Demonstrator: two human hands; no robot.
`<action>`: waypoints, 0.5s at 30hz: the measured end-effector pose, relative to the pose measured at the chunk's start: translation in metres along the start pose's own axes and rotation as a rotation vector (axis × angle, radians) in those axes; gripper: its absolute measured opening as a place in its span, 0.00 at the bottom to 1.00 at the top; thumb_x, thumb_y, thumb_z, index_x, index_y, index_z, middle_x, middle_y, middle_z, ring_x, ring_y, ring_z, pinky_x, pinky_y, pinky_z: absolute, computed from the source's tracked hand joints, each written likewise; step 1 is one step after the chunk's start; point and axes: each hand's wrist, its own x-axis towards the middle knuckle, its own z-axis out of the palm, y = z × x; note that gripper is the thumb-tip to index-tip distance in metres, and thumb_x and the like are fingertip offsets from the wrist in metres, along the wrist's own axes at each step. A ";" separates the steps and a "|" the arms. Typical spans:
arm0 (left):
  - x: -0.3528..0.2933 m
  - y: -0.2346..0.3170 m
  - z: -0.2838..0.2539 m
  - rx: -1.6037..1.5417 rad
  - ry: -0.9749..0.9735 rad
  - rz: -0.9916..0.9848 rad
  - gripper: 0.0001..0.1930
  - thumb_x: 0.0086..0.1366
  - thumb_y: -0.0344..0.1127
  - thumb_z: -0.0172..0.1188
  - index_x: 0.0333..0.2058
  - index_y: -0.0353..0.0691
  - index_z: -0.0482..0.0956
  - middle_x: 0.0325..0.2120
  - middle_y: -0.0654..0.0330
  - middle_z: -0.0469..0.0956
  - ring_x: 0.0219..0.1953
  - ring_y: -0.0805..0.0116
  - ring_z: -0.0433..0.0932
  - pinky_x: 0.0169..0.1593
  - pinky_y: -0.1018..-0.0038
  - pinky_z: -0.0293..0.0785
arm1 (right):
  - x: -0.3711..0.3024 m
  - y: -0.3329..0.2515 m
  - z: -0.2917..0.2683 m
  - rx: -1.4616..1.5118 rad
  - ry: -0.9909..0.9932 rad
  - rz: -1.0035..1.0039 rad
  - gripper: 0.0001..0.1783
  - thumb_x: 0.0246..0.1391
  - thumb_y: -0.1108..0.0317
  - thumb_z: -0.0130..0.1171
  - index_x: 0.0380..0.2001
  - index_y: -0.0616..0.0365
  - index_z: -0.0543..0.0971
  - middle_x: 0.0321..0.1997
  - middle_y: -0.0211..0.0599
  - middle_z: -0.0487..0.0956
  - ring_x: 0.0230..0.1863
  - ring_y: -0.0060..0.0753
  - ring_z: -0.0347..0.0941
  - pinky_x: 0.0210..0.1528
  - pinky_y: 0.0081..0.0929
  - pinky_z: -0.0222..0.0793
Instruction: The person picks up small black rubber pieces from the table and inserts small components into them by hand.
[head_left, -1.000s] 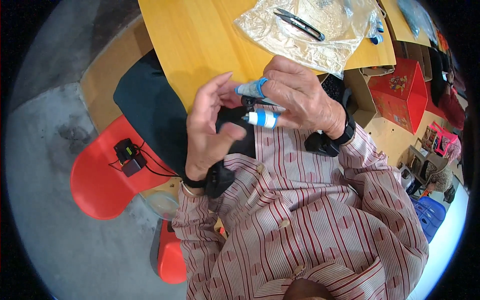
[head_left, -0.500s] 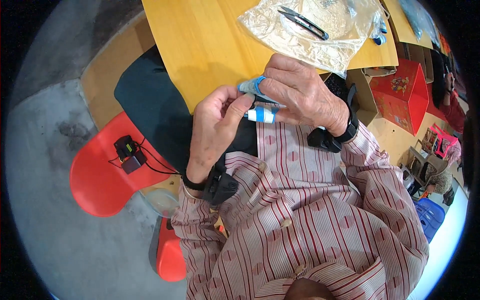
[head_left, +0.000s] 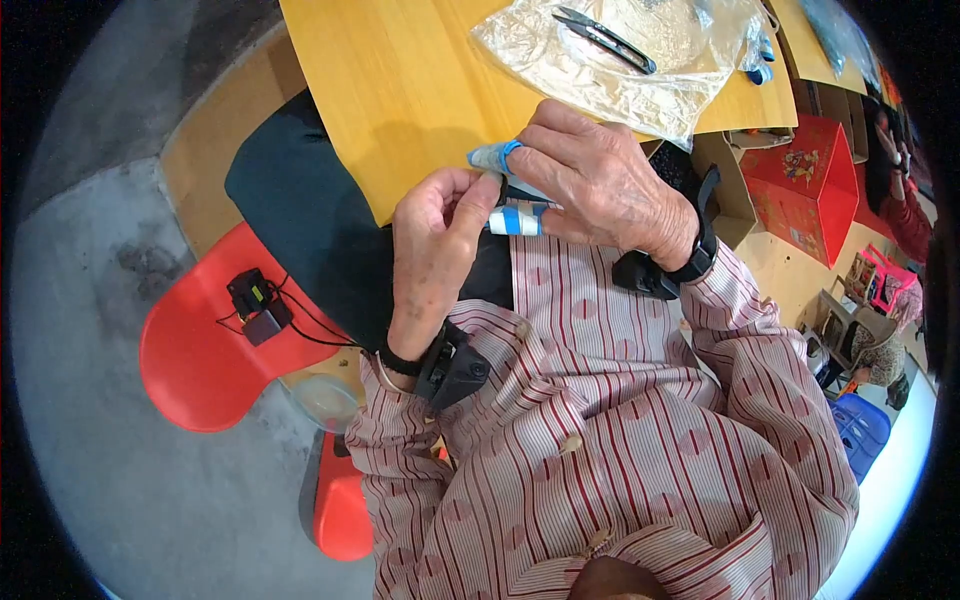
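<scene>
My left hand (head_left: 437,235) is closed, thumb and forefinger pinched together on a small dark thing that I cannot make out. Just right of it is my right hand (head_left: 610,185), its fingers bent and its back turned up. Blue-and-white wrappings, like tape, cover its forefinger (head_left: 493,157) and its thumb (head_left: 516,220). The left fingertips lie between these two wrapped digits. Whatever the right fingers hold is hidden. Both hands are above my lap at the near edge of the yellow table (head_left: 400,90).
Black thread snips (head_left: 605,42) lie on a clear plastic bag (head_left: 640,95) on the table. A red box (head_left: 800,190) and a cardboard box (head_left: 725,190) stand to the right. At left are a red chair (head_left: 205,340) with small black devices (head_left: 258,305) and a clear round container (head_left: 325,402).
Both hands have shifted slightly, the right one a little to the left. The left wrist has turned, showing more of its black strapped device. The wrapped digits stay beside the left fingertips.
</scene>
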 end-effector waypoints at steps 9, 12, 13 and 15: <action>-0.003 0.004 0.001 -0.160 -0.038 -0.063 0.09 0.61 0.33 0.61 0.30 0.31 0.77 0.23 0.65 0.75 0.25 0.82 0.69 0.30 0.83 0.64 | -0.007 0.004 0.005 0.110 -0.011 0.034 0.19 0.28 0.69 0.61 0.30 0.58 0.72 0.24 0.33 0.69 0.32 0.39 0.68 0.25 0.34 0.69; -0.003 0.003 -0.003 -0.239 -0.091 -0.102 0.08 0.61 0.32 0.61 0.29 0.32 0.77 0.24 0.66 0.75 0.26 0.82 0.68 0.31 0.85 0.63 | -0.012 0.009 0.012 0.219 -0.008 0.026 0.18 0.30 0.68 0.62 0.30 0.59 0.72 0.24 0.35 0.68 0.31 0.42 0.68 0.28 0.36 0.68; -0.002 0.000 -0.004 -0.262 -0.101 -0.107 0.08 0.61 0.32 0.61 0.29 0.32 0.77 0.24 0.66 0.75 0.26 0.82 0.68 0.32 0.85 0.63 | -0.012 0.009 0.013 0.220 -0.008 0.026 0.18 0.30 0.68 0.62 0.30 0.59 0.72 0.24 0.35 0.68 0.31 0.42 0.68 0.28 0.36 0.68; -0.003 -0.001 -0.007 -0.287 -0.113 -0.112 0.08 0.62 0.32 0.61 0.28 0.33 0.77 0.24 0.66 0.75 0.26 0.82 0.68 0.32 0.85 0.63 | -0.011 0.008 0.013 0.253 -0.002 0.027 0.18 0.32 0.67 0.63 0.31 0.59 0.72 0.24 0.37 0.68 0.31 0.43 0.68 0.30 0.37 0.68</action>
